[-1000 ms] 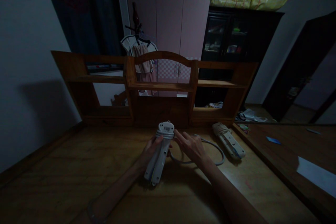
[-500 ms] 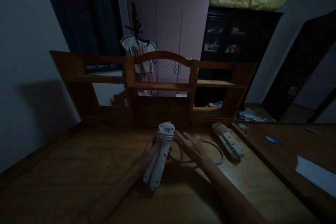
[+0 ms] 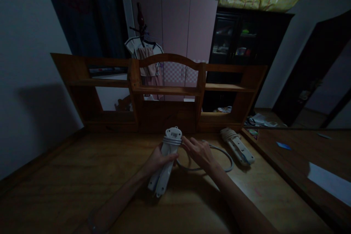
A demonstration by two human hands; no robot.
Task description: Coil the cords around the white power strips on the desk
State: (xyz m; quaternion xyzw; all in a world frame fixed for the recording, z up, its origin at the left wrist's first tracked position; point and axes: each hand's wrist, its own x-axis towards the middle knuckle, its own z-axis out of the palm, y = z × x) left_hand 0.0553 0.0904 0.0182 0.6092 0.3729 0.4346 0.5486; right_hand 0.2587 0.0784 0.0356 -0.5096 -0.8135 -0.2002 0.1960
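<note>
A white power strip (image 3: 165, 177) is tilted above the desk, its underside with screw holes and a label facing me. My left hand (image 3: 159, 161) wraps round its middle, thumb across the front. Several turns of grey cable (image 3: 172, 140) circle the strip's upper end. My right hand (image 3: 199, 151) is at the right of these turns, fingers closed on the cable where it leaves the strip. From there the loose cable curves in a wide loop to the right. A second power strip (image 3: 241, 150), its cord wound round its far end, lies on the desk to the right.
A wooden shelf unit (image 3: 170, 90) stands along the desk's back edge. To the right, a brown surface (image 3: 298, 164) carries a white paper (image 3: 330, 182) and a blue card (image 3: 283, 146). A wall (image 3: 30, 80) bounds the left side.
My left thumb has moved from beside the cable turns down across the middle of the strip. My right hand stays almost in the same place by the turns.
</note>
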